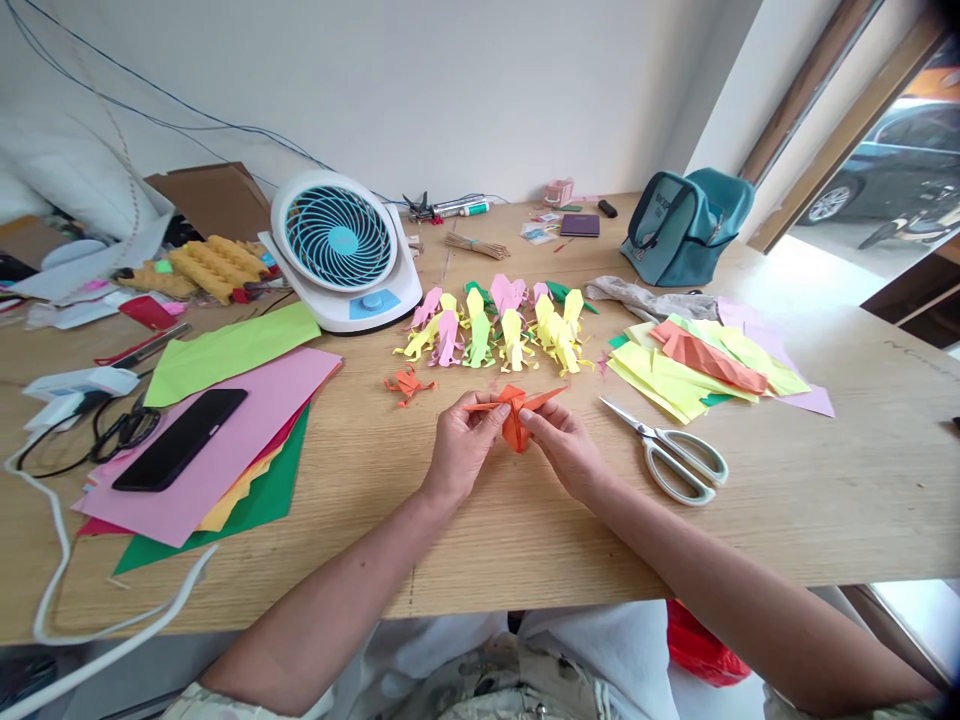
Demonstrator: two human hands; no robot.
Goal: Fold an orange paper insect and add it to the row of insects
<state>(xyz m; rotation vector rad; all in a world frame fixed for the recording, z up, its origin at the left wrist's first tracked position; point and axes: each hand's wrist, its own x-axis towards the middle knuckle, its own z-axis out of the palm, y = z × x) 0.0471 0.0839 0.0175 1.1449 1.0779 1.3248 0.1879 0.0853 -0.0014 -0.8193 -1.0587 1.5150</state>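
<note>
Between my two hands is an orange origami figure (pixel 514 425), partly folded, with thin pointed flaps sticking out to both sides. My left hand (pixel 469 440) pinches its left side, and my right hand (pixel 562 440) pinches the right side between thumb and fingers. A small finished orange origami frog (pixel 409 386) lies on the table just left of and beyond my left hand. Past my hands stand rows of folded paper figures (pixel 514 338) in yellow, pink and green. Scissors (pixel 679 460) with white handles rest to the right of my right hand, their blades closed.
A white fan (pixel 337 245) stands at the back left. Coloured paper sheets (pixel 247 440) lie at left under a black phone (pixel 180 440). More paper pieces (pixel 705 370) are piled at right, near a teal bag (pixel 682 228). A white cable (pixel 142 650) crosses the left front edge.
</note>
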